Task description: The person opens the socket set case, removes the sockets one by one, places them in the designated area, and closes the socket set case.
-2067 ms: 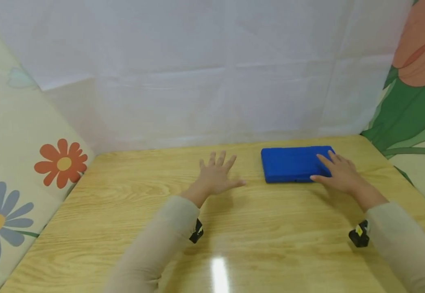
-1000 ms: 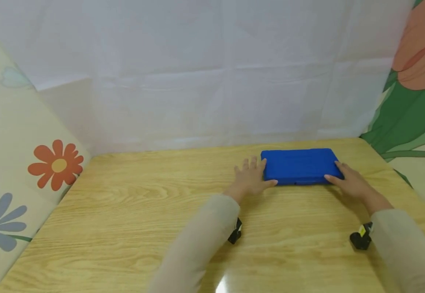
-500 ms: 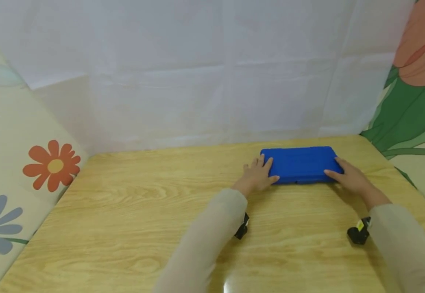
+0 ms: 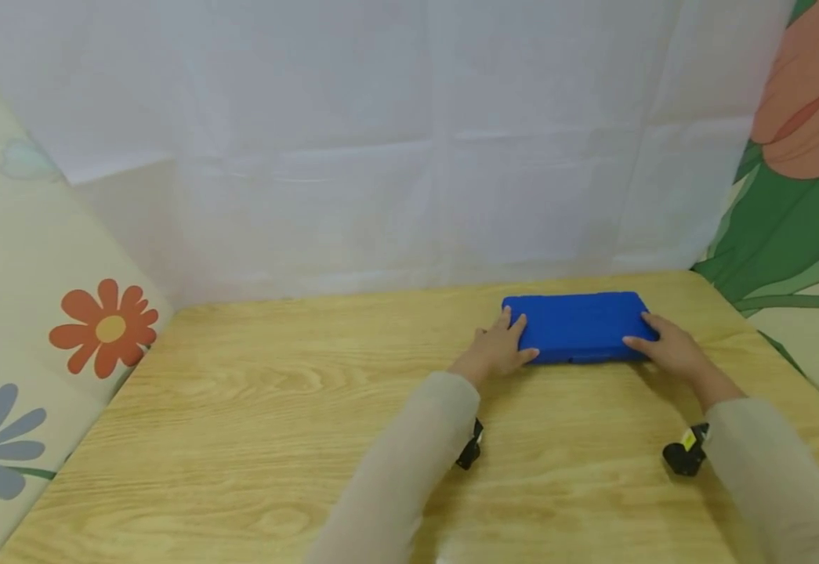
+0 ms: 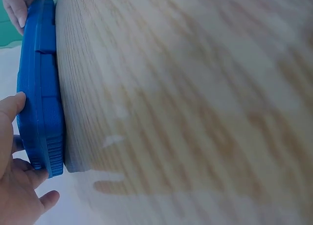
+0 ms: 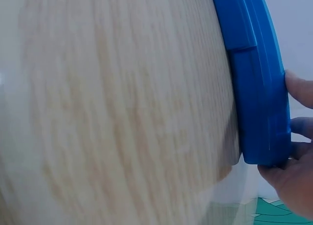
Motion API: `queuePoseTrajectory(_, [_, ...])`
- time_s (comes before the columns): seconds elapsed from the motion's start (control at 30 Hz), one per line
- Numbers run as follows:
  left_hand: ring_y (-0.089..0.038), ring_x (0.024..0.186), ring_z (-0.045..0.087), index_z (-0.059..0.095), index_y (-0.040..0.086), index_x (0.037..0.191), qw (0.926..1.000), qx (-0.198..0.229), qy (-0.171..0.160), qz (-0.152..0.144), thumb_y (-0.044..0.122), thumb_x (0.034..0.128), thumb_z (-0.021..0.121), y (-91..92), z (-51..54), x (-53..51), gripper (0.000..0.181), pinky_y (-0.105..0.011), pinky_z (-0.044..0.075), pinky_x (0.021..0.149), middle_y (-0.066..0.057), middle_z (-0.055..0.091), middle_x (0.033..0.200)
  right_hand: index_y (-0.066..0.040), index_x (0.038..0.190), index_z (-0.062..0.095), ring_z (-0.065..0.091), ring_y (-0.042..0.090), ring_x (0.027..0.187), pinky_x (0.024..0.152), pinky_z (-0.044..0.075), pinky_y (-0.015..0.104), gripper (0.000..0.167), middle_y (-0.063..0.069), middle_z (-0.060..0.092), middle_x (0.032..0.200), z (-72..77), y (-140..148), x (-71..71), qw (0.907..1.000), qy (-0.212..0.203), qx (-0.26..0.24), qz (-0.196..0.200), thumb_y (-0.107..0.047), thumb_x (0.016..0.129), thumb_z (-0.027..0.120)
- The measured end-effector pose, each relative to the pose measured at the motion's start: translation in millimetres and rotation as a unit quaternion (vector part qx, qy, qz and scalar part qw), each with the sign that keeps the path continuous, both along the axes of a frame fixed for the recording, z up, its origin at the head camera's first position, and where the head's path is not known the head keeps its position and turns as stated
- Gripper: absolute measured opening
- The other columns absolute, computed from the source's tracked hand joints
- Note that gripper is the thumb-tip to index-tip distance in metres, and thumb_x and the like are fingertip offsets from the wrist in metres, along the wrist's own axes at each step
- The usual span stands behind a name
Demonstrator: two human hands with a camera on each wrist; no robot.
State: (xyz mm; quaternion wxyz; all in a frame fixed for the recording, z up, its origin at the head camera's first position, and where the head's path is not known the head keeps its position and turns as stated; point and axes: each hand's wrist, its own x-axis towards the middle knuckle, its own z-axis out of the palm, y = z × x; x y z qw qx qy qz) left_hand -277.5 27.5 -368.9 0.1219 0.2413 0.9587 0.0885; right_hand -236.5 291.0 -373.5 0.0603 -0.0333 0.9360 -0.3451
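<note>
A flat blue plastic case (image 4: 578, 323) with rounded edges lies near the back of the wooden table, right of centre. At its left end, my left hand (image 4: 498, 349) grips the corner. The left wrist view shows that thumb on the upper face of the case (image 5: 41, 88) and other fingers around the end. My right hand (image 4: 673, 345) holds the opposite end. In the right wrist view, its thumb (image 6: 299, 90) touches the upper edge and a finger reaches the end's lower side. Latch-like raised parts show along the front side. The lid is down, so any contents are hidden.
The wood-grain table (image 4: 254, 439) stretches from the case toward the front. White cloth (image 4: 310, 157) hangs behind it. Flower-printed panels (image 4: 0, 258) stand at left and right. Small black devices (image 4: 686, 450) sit at both wrists, by beige sleeves.
My left hand has moved right from over the table to the case's left end. My right hand has shifted from over the top to the right end. The case stays nearly in place.
</note>
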Motion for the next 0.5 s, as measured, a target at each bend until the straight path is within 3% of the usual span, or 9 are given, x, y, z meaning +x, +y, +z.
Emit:
queuePoseTrajectory(0.23, [-0.017,0.129,0.003,0.007,0.018,0.140,1.0000,0.002,-0.009,-0.001,0.048,0.0881,0.033,-4.2,-2.7,1.4,0.065,-0.045,0.013,0.101,-0.007,-0.004,0.144,0.014,0.131,0.006,0.006,0.051,0.119,0.094,0.012,0.057,0.083,0.038,0.006,0.131,-1.0,-3.9,2.6,0.9999,-0.003,0.001,-0.010,-0.047,0.087,0.040])
queuePoseTrajectory(0.5, [-0.018,0.129,0.004,0.007,0.017,0.140,0.9999,0.005,-0.015,-0.004,0.047,0.0883,0.034,-13.9,1.3,5.7,0.066,-0.045,0.013,0.101,-0.008,-0.005,0.143,0.012,0.133,0.007,0.008,0.050,0.119,0.095,0.012,0.056,0.084,0.036,0.007,0.132,0.9,-13.6,6.4,0.9998,-0.002,0.001,-0.020,-0.048,0.085,0.044])
